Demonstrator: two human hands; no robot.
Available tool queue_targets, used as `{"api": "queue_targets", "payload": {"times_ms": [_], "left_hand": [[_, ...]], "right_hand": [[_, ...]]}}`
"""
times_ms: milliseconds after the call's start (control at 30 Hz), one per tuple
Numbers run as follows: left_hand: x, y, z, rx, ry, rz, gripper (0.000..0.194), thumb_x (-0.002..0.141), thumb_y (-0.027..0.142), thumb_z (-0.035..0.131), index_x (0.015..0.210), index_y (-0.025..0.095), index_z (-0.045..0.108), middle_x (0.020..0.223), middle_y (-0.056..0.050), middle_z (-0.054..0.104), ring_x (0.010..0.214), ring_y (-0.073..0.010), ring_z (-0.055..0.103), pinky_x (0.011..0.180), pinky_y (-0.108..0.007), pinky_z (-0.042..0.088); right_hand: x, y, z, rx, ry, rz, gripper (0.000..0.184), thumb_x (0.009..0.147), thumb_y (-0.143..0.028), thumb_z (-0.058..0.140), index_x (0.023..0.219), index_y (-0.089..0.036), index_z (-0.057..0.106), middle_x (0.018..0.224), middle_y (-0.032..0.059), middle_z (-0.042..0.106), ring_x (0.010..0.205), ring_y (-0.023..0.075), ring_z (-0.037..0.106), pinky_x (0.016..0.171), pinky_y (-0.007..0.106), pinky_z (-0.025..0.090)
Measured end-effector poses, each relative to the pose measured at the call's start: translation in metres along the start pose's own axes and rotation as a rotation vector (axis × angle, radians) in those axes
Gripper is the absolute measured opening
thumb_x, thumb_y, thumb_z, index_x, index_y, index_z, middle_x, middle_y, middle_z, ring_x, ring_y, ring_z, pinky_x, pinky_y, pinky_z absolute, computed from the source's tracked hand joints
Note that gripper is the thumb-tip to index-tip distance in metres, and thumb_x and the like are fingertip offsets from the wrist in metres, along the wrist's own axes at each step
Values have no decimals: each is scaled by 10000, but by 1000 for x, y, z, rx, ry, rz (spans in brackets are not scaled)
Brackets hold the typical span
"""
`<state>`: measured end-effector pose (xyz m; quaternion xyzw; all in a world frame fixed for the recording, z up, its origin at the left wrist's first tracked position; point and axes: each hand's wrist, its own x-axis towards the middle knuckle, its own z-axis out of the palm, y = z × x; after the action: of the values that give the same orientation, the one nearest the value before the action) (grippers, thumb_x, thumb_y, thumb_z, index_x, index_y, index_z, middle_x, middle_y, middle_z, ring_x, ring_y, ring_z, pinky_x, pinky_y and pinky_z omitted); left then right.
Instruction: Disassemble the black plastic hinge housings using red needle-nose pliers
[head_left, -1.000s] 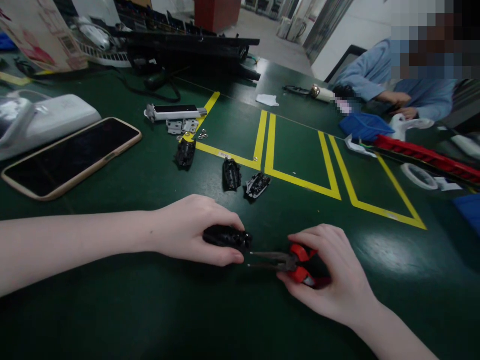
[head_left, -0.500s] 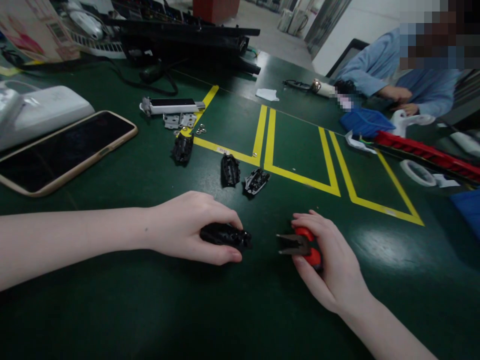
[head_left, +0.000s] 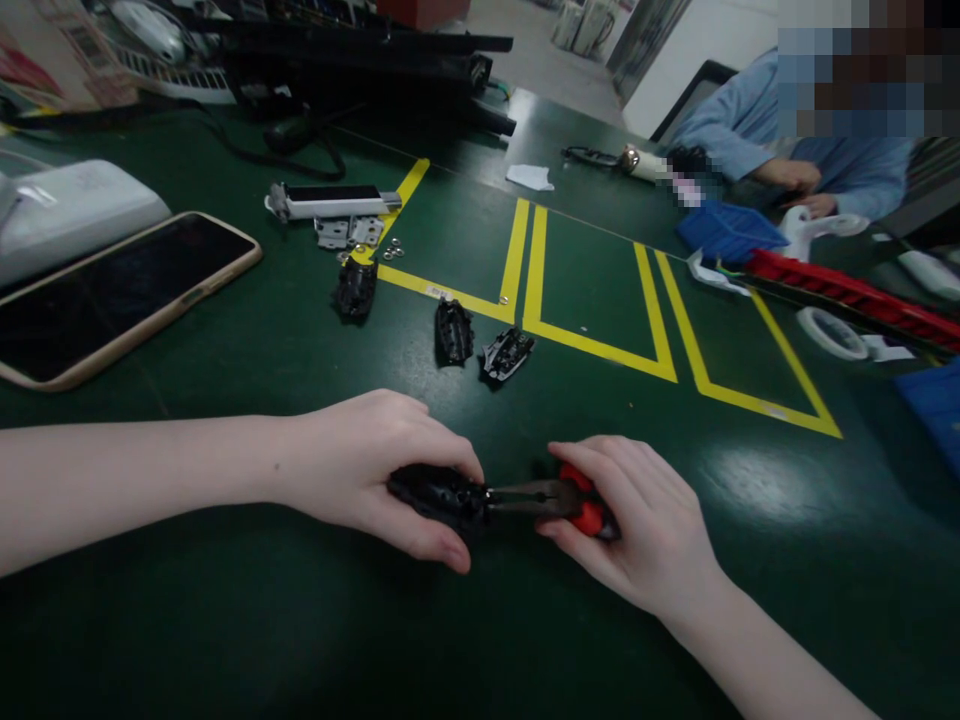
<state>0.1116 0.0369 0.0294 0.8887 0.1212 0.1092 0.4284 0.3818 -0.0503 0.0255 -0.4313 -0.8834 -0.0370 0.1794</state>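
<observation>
My left hand (head_left: 397, 470) grips a black plastic housing (head_left: 439, 497) between thumb and fingers, its right end sticking out. In my right hand (head_left: 637, 520) are red-handled pliers (head_left: 559, 497), their grips mostly covered by the palm. The narrow jaws point left and meet the right end of the housing, where a small shiny bit shows at the tips. Whether the jaws clamp that bit I cannot tell. Beyond my hands lie more black parts: one upright piece (head_left: 355, 288), a hollow one (head_left: 454, 332) and a grey-edged one (head_left: 507, 355).
A phone (head_left: 127, 295) lies at the left beside a white device (head_left: 75, 220). Metal plates (head_left: 349, 233) and several small rings (head_left: 394, 248) sit behind the black parts. Yellow tape (head_left: 600, 352) marks the green table. Across it, a person in blue sleeves (head_left: 727, 110) works near a blue tray (head_left: 727, 232).
My right hand has moved left, bringing the pliers to the end of the black housing. The jaws, spread wide before, are now nearly closed. The view has shifted slightly.
</observation>
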Motion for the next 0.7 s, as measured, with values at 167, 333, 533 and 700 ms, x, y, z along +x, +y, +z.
{"api": "queue_targets", "payload": {"times_ms": [167,333,533,700], "left_hand": [[2,1,0,12,-30,5,386,818,493,739,1018,168,683,839,-3,726,665,-116,608,643,-225,406],[2,0,0,16,-42,2,375,832,497,722,1027,179,676,847,4,721,672,-113,600,639,-221,410],[2,0,1,-10,-33,-16,374,842,482,717,1054,179,664,872,-8,707,705,-125,604,615,-216,405],[4,1,-1,-65,-69,-23,327,858,440,715,1069,193,673,904,-4,694,747,-125,597,653,-216,411]], "right_hand": [[2,-1,2,-55,2,-54,405,947,-478,520,1167,-139,546,924,110,678,831,220,645,697,346,506],[3,-2,2,7,-13,-51,366,942,-490,522,1084,-155,554,907,102,660,798,206,626,669,332,507],[3,-1,3,31,-38,-29,358,953,-497,499,1072,-159,521,979,121,628,843,206,625,668,318,528],[3,0,3,78,-45,-27,316,952,-479,510,1045,-177,511,873,78,619,748,184,601,618,312,503]]}}
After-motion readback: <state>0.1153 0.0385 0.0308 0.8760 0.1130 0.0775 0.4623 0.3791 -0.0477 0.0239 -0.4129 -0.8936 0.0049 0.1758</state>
